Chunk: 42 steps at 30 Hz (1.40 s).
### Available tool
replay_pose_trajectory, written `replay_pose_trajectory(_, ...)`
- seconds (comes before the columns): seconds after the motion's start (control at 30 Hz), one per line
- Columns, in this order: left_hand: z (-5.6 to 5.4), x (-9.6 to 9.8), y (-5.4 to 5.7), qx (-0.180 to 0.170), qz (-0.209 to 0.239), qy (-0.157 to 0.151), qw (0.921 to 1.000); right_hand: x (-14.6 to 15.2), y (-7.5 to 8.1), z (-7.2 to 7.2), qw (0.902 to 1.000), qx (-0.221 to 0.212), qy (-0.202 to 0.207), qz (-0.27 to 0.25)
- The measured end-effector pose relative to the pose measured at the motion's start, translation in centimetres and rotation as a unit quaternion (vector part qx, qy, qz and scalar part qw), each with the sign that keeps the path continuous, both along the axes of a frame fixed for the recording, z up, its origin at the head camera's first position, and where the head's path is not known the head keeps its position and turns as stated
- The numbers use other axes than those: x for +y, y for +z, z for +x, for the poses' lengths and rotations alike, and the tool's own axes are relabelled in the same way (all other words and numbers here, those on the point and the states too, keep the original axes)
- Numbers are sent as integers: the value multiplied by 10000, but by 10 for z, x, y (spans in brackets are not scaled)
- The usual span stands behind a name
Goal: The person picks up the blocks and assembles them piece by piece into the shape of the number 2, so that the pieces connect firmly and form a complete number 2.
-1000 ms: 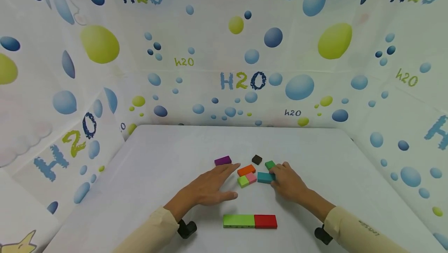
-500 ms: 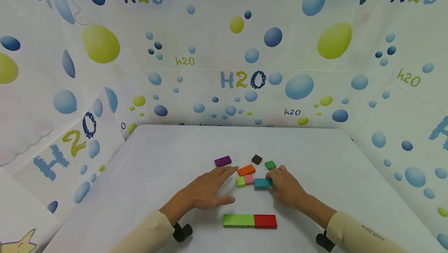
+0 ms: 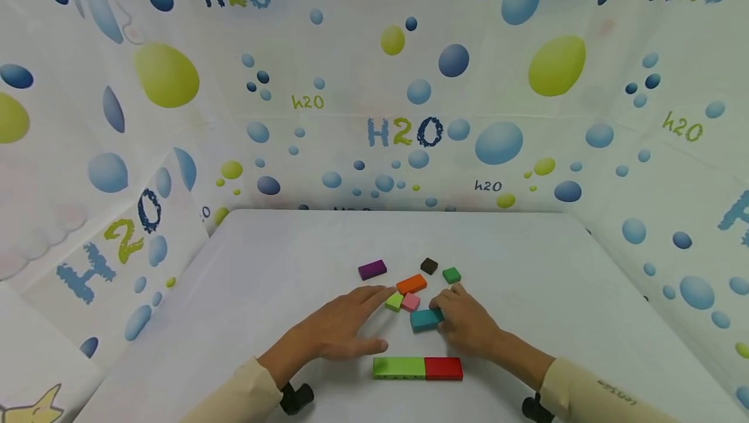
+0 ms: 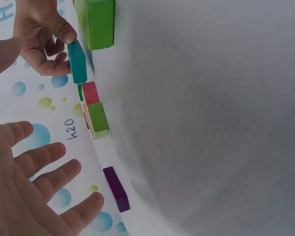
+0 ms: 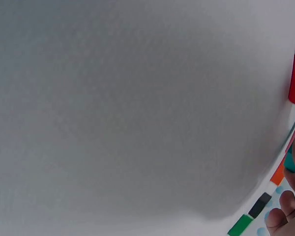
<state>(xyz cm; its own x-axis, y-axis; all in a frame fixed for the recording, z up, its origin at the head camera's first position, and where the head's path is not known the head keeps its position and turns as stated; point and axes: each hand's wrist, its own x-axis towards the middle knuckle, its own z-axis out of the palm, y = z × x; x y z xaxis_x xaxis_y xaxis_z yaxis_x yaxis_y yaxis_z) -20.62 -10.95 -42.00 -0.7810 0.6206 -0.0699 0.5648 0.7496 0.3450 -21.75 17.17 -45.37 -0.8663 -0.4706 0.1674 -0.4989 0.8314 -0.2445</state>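
My right hand pinches one end of a teal block between thumb and fingers; the left wrist view shows the teal block in that grip too. Fingers spread and straight, my left hand hovers to the left, holding nothing. Between the hands lie a small lime block and a pink block, side by side. Just beyond them is an orange block. Nearer the body, a long light-green block and a red block lie end to end in a row.
A purple block lies at the back left of the group. Farther right are a black block and a green block. Under everything is a white table, backed by a curtain printed with bubbles.
My right hand has drawn the teal block leftward and nearer the body. The small lime and pink blocks have shifted left and turned. The left hand has moved slightly left and nearer.
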Motion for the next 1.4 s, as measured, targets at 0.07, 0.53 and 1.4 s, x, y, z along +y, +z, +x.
replay_pose_trajectory(0.07,2,-2,0,-7,-21,-11,10000,-3,0,1,9999,-23,119,24)
replay_pose_trajectory(0.53,4,-9,-1,174,-186,-305,9992,-24,8,4,9978,-183,637,60)
replay_pose_trajectory(1.4,15,-25,-5,187,-221,-307,9991,-37,5,8,9900,-613,1270,-33)
